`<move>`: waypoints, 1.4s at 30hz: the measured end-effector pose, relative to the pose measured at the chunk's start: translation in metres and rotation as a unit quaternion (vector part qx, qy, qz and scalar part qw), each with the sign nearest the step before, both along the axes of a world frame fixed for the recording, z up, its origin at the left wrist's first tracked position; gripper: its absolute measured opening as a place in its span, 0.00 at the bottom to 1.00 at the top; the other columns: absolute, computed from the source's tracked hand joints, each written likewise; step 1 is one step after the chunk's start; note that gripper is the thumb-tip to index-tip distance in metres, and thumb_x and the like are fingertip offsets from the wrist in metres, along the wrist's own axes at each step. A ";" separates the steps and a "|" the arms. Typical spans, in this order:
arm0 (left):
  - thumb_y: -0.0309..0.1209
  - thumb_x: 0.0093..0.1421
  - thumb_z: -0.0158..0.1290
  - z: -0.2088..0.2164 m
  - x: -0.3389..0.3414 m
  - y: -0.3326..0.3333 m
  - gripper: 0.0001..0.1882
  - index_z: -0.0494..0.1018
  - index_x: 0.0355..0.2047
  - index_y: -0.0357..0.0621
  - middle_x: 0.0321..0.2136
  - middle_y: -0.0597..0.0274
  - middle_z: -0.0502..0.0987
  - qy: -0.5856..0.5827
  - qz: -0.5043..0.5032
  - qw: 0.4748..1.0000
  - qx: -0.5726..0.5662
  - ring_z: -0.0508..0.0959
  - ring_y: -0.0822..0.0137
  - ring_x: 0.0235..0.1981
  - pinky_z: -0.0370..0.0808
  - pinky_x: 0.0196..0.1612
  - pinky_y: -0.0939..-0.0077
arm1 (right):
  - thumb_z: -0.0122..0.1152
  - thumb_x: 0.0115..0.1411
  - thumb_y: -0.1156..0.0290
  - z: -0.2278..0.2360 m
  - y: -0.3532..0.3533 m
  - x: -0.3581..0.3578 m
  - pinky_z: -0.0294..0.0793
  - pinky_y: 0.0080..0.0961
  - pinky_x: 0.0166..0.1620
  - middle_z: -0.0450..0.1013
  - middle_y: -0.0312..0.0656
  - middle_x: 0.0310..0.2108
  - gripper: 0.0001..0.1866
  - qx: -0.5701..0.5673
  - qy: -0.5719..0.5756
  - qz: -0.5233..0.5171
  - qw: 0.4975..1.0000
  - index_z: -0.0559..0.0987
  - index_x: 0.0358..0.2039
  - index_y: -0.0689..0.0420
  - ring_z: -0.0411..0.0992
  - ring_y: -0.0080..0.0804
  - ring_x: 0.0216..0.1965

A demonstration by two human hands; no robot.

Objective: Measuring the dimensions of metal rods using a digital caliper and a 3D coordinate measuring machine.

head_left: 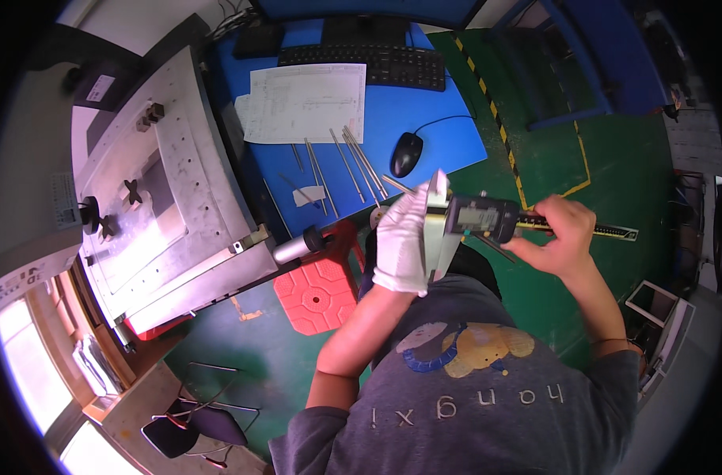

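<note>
My left hand (400,247), in a white glove, is closed around a thin metal rod (397,184). One end of the rod sticks out beyond the fingers toward the desk. Bare, my right hand (563,237) grips the beam of a digital caliper (480,218) with a grey display. The caliper's jaws lie against the gloved hand; their contact with the rod is hard to make out. A thin dark length (499,250) shows below the display, perhaps the rod's other end. Several loose metal rods (347,166) lie on the blue desk (448,142) ahead.
A printed drawing sheet (305,103), a black keyboard (361,63) and a black mouse (407,154) lie on the desk. Left of it stands a large metal machine table (195,150). A red stool (316,297) is below the desk edge, and a chair (195,427) stands lower left.
</note>
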State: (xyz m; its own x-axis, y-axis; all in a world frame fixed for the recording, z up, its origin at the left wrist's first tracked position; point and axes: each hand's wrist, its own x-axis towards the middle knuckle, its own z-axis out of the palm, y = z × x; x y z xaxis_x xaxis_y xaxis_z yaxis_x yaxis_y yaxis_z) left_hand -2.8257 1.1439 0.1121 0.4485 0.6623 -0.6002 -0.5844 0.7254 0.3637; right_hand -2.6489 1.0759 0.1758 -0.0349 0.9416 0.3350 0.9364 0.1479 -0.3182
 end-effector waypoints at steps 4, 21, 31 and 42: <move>0.37 0.56 0.45 -0.012 -0.006 0.010 0.15 0.68 0.38 0.38 0.25 0.62 0.72 -0.055 -0.014 0.998 0.041 0.74 0.64 0.32 0.72 0.34 0.74 | 0.69 0.29 0.56 -0.008 -0.013 0.017 0.58 0.20 0.15 0.61 0.40 0.10 0.23 -0.046 0.041 -0.112 0.992 0.67 0.13 0.60 0.60 0.30 0.10; 0.38 0.57 0.44 -0.040 0.057 0.026 0.11 0.65 0.33 0.44 0.15 0.73 0.60 -0.070 -0.015 0.997 0.021 0.61 0.79 0.17 0.64 0.24 0.81 | 0.68 0.29 0.53 0.009 -0.087 0.065 0.63 0.23 0.17 0.66 0.37 0.12 0.22 -0.026 -0.098 -0.332 0.938 0.71 0.15 0.57 0.66 0.32 0.13; 0.44 0.56 0.43 -0.040 0.195 -0.040 0.15 0.67 0.19 0.48 0.11 0.76 0.60 0.074 -0.409 0.858 0.303 0.55 0.80 0.08 0.46 0.09 0.86 | 0.61 0.33 0.42 -0.035 -0.193 0.106 0.63 0.30 0.17 0.68 0.41 0.12 0.26 -0.046 0.097 -0.515 0.850 0.73 0.17 0.56 0.67 0.37 0.15; 0.28 0.52 0.51 -0.047 0.391 -0.203 0.07 0.69 0.19 0.41 0.17 0.62 0.72 0.033 -0.608 0.682 0.405 0.63 0.81 0.10 0.55 0.11 0.88 | 0.56 0.38 0.41 -0.076 -0.343 0.189 0.68 0.32 0.24 0.72 0.41 0.21 0.27 -0.015 0.160 -0.680 0.715 0.76 0.23 0.55 0.71 0.39 0.21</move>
State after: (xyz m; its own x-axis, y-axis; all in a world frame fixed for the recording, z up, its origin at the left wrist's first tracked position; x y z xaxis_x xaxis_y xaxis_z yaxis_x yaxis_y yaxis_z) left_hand -2.4344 0.9408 0.0653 0.9512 -0.0490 -0.3045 0.3080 0.2037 0.9293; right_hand -2.4600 0.7332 0.1001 0.9943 0.0378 0.0994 0.0852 -0.8418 -0.5330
